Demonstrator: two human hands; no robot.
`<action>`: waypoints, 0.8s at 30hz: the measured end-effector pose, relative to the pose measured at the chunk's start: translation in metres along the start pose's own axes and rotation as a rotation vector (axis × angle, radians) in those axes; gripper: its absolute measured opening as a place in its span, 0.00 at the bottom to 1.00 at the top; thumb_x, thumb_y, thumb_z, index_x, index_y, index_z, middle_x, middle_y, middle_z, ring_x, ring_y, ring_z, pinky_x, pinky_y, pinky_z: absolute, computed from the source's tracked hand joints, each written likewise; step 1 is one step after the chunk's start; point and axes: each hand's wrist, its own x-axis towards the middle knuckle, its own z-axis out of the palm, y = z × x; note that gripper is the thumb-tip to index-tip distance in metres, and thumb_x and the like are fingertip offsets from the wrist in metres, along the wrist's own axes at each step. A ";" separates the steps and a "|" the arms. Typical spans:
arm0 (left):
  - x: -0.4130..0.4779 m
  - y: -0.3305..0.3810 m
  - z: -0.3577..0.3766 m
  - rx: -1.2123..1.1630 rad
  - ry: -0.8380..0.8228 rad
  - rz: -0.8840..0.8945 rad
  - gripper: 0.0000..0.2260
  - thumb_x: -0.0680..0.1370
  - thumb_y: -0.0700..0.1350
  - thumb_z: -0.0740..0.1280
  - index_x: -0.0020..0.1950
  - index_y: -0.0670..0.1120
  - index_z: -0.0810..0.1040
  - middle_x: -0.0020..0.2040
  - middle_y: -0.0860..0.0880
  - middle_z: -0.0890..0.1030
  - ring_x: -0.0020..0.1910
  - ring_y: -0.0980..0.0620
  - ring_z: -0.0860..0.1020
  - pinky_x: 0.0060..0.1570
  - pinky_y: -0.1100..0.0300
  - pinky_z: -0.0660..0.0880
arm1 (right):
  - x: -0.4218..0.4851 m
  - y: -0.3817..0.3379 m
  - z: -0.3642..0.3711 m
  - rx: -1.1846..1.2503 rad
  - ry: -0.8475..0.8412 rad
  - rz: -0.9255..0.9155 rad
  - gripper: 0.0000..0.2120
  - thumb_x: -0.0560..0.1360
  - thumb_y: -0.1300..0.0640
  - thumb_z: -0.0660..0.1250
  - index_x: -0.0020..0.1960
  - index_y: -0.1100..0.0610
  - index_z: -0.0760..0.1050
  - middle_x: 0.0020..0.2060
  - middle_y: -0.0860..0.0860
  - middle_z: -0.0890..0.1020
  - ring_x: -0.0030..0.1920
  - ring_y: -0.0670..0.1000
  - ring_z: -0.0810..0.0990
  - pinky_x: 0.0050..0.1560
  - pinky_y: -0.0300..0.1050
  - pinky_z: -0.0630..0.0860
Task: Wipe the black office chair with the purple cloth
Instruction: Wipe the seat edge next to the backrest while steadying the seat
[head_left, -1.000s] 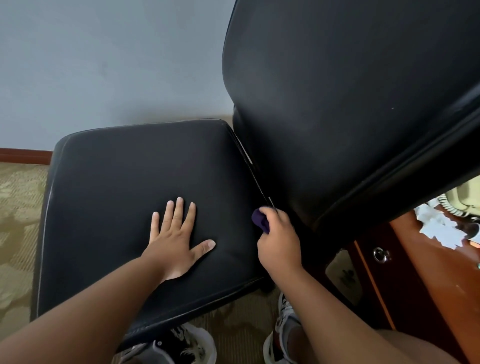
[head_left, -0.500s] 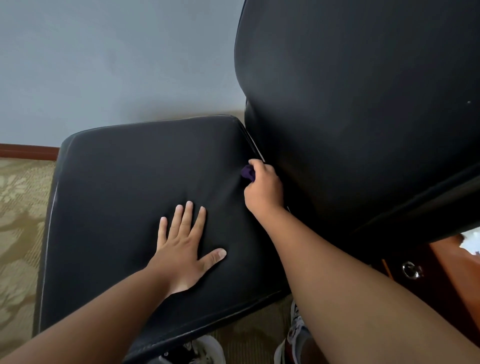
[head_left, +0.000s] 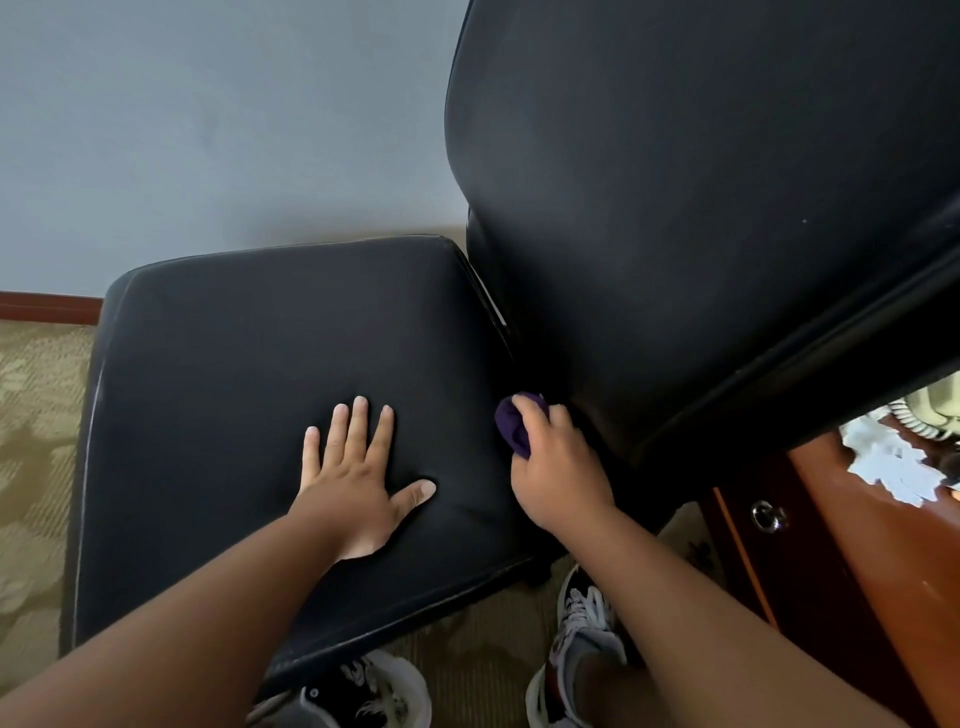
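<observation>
Black leather covers the office chair (head_left: 675, 234), whose seat (head_left: 234, 364) spreads out in front of the person while the tall backrest (head_left: 701, 156) rises to the right of it. The left hand (head_left: 353, 488) lies flat on the seat cushion, palm down, fingers straight and slightly spread, thumb out to the side, holding nothing. The right hand (head_left: 556, 467) has its fingers curled round the purple cloth (head_left: 511, 426), which is bunched into a small wad and sticks out past the knuckles. That wad sits at the crease where the seat's right edge meets the foot of the backrest, touching the leather there. The two hands are near each other but apart.

Behind the chair stands a plain grey wall (head_left: 208, 130) with a reddish wooden baseboard (head_left: 47, 306), and a patterned beige carpet (head_left: 36, 415) shows to the left. Below the seat's front edge I can see two sneakers (head_left: 587, 639). To the right is a polished wooden desk (head_left: 857, 571) with a round metal drawer pull (head_left: 768, 517), some white papers (head_left: 893, 467) on top and a coiled phone cord (head_left: 919, 423) beside them.
</observation>
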 end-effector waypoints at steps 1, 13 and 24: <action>-0.001 -0.001 0.000 -0.005 0.001 0.003 0.43 0.77 0.73 0.46 0.79 0.51 0.28 0.79 0.47 0.27 0.77 0.48 0.25 0.76 0.44 0.29 | -0.009 0.002 -0.001 -0.006 -0.011 0.007 0.31 0.77 0.55 0.64 0.77 0.48 0.58 0.65 0.55 0.69 0.60 0.58 0.75 0.58 0.49 0.73; -0.001 -0.010 0.004 -0.078 0.068 0.065 0.45 0.73 0.74 0.45 0.82 0.53 0.32 0.80 0.49 0.29 0.76 0.51 0.24 0.73 0.48 0.25 | 0.023 -0.020 0.017 0.244 0.162 0.068 0.32 0.72 0.66 0.65 0.75 0.51 0.66 0.68 0.54 0.70 0.63 0.60 0.74 0.60 0.55 0.74; 0.002 -0.010 0.005 -0.102 0.091 0.063 0.49 0.66 0.77 0.37 0.81 0.55 0.31 0.79 0.52 0.27 0.75 0.53 0.22 0.62 0.58 0.15 | 0.135 -0.056 0.020 0.190 0.107 0.038 0.32 0.75 0.64 0.60 0.78 0.50 0.61 0.70 0.57 0.68 0.64 0.62 0.72 0.63 0.53 0.71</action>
